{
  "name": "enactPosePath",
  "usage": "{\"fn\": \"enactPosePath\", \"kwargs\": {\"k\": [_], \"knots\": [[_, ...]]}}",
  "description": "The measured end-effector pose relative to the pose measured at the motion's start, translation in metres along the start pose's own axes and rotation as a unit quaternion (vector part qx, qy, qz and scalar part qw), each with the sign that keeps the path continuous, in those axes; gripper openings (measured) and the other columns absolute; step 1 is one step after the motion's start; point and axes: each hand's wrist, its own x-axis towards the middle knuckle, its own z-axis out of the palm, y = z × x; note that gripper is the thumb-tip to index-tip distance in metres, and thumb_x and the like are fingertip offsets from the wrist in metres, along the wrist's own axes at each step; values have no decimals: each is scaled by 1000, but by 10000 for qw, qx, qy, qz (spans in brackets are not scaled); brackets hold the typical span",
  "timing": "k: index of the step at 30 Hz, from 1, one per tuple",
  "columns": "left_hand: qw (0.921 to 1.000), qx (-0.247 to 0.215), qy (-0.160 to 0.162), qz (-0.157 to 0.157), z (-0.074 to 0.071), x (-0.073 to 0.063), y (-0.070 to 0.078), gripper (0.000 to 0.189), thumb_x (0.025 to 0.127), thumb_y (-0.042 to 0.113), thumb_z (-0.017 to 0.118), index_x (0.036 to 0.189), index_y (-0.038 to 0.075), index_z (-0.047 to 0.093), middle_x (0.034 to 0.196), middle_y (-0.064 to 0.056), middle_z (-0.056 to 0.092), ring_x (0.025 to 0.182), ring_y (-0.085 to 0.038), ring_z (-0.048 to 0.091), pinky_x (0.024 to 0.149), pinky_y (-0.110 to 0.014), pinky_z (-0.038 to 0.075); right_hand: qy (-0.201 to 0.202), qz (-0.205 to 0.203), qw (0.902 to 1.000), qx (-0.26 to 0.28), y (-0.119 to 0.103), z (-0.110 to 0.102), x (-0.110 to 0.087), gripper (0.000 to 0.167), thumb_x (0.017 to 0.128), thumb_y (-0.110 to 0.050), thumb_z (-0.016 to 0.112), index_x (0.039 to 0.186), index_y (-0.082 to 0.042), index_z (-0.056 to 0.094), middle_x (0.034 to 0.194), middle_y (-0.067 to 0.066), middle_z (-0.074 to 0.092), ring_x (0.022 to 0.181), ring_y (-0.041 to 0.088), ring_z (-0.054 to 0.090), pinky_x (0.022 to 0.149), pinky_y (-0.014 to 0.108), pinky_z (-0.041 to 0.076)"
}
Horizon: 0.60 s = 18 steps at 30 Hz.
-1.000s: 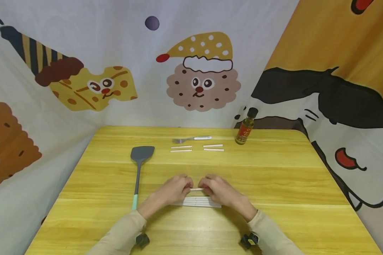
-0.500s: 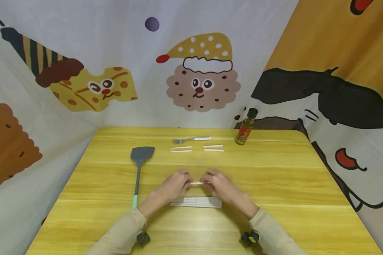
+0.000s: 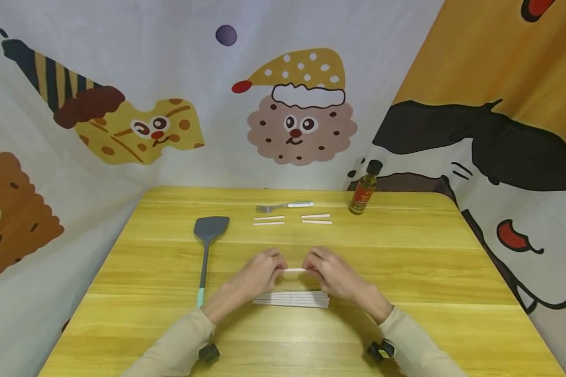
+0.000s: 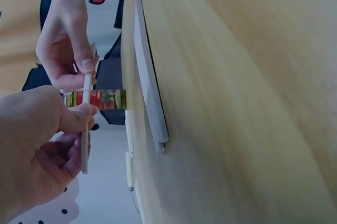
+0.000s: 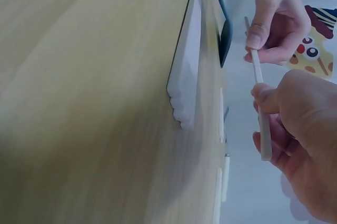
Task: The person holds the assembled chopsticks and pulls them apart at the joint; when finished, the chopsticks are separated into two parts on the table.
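Both hands pinch one slim white chopstick [image 3: 294,269], held level above the table. My left hand [image 3: 264,272] grips its left part and my right hand [image 3: 332,272] its right part, thumbs against fingers, with a short stretch showing between them. A thin joint line crosses the chopstick [image 4: 86,89] between the hands in the left wrist view. Just below the hands, a row of several white chopsticks [image 3: 290,299] lies side by side on the wood, each with a seam near its middle. In the right wrist view their blunt ends [image 5: 181,110] show.
Farther back lie two short white chopstick pieces [image 3: 269,223] on the left and two more pieces [image 3: 316,222] on the right. A fork [image 3: 299,204] lies behind them. A grey spatula [image 3: 211,228] is at left; a red-labelled bottle [image 3: 362,193] stands at back right.
Both hands have lifted away from the row with the chopstick, toward the far side of the table. The right hand has shifted slightly right, widening the gap between the hands.
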Motion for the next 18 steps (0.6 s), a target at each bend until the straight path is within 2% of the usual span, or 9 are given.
{"fn": "enactPosePath", "kwargs": {"k": [7,13,18], "knots": [[9962,473,386,613,-8,-3,5,7,89,-1,74,91,6,76,91,-2,68,84,-13,66,73,-12,55,68,-416,9991,46,-2,-5,-4,12,88,0,71,93,-6,63,93,-1,58,84,10,56,73,17,52],[9962,332,311,740,-14,-4,10,9,90,-2,71,93,5,76,90,-3,67,81,-11,62,71,-7,50,-8,-565,9984,-20,-8,-14,-5,15,87,1,73,92,-7,62,90,-2,56,81,8,52,70,14,49],[9973,117,253,677,-15,-5,13,10,90,-4,70,93,4,76,89,-3,66,81,-11,61,70,-7,50,7,-724,9973,-93,-11,-18,-5,20,82,4,75,91,-6,60,90,-1,56,79,9,54,69,14,49]]}}
